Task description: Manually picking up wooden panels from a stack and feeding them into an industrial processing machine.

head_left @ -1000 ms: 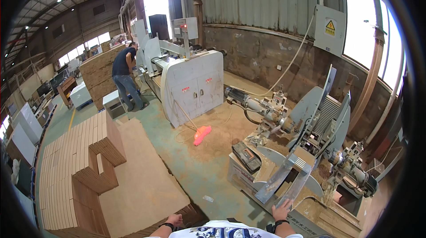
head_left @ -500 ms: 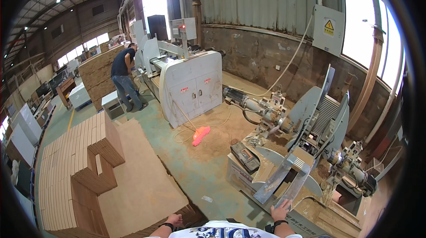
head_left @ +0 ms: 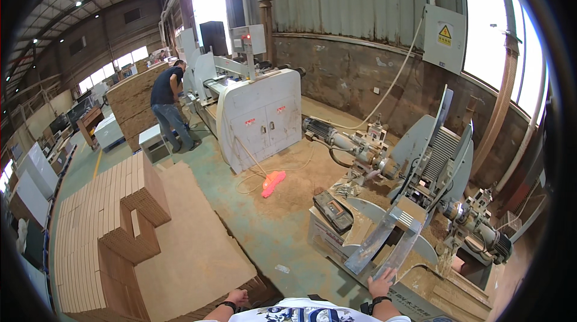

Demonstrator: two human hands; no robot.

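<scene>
Corrugated metal walls and a dusty concrete floor (head_left: pixel 264 226) enclose a woodworking hall, lit by tall windows on the right. Low in the head view, the person's left hand (head_left: pixel 235 297) rests with its fingers curled loosely on the near edge of a broad flat stack of brown boards (head_left: pixel 192 244), gripping nothing that I can make out. The right hand (head_left: pixel 381 286) lies flat and spread, fingers open, on the lower end of the slanted metal guard of a grey sawing machine (head_left: pixel 409 202) (a dark band sits on each wrist). Sawdust covers the machine's bed, and a motor (head_left: pixel 481 232) juts out on its right side. Left of the flat stack stands a taller pile of narrow wooden pieces (head_left: pixel 102 226), stepped at its top. Well beyond, a pink broom (head_left: pixel 273 181) lies on the sawdust near a white cabinet machine (head_left: pixel 258 118), and another person (head_left: pixel 168 106) in a dark shirt bends over its far end.
</scene>
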